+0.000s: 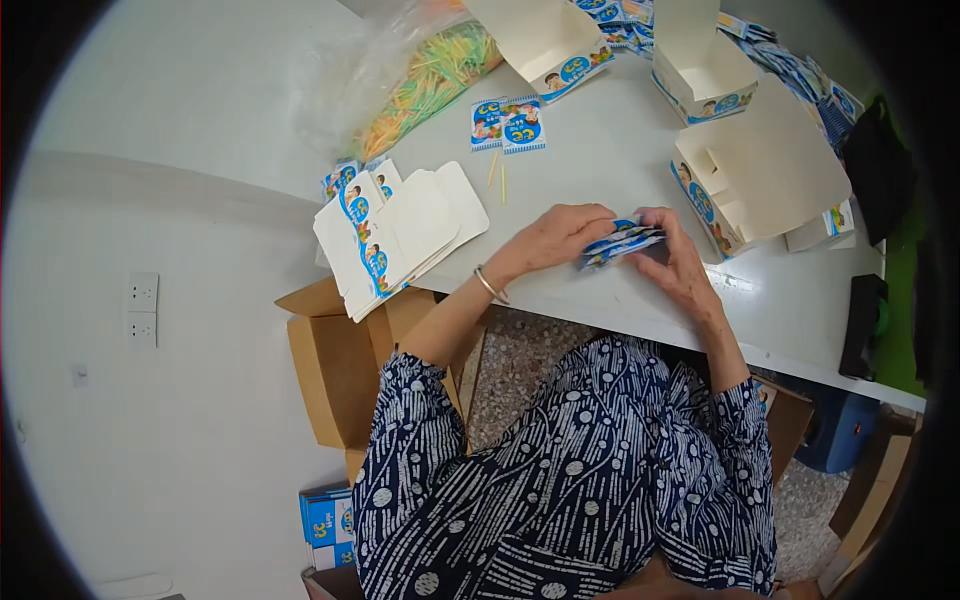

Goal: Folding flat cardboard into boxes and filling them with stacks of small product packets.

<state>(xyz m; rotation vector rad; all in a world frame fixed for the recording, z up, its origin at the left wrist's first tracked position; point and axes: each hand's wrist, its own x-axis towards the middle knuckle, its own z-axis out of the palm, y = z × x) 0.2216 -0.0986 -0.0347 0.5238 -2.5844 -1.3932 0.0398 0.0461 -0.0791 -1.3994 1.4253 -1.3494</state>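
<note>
The left hand (568,235) and right hand (677,262), fingers partly curled, grip one bundle of sachets (622,243), number unclear, over the worktop (590,140). Beyond lie two flat sachets (523,125), two thin sticks (504,184) and three open boxes (702,200).

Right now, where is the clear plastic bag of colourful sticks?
In the head view, the bag lies near the top, beyond the flat white cartons, left of an open white box.
</note>
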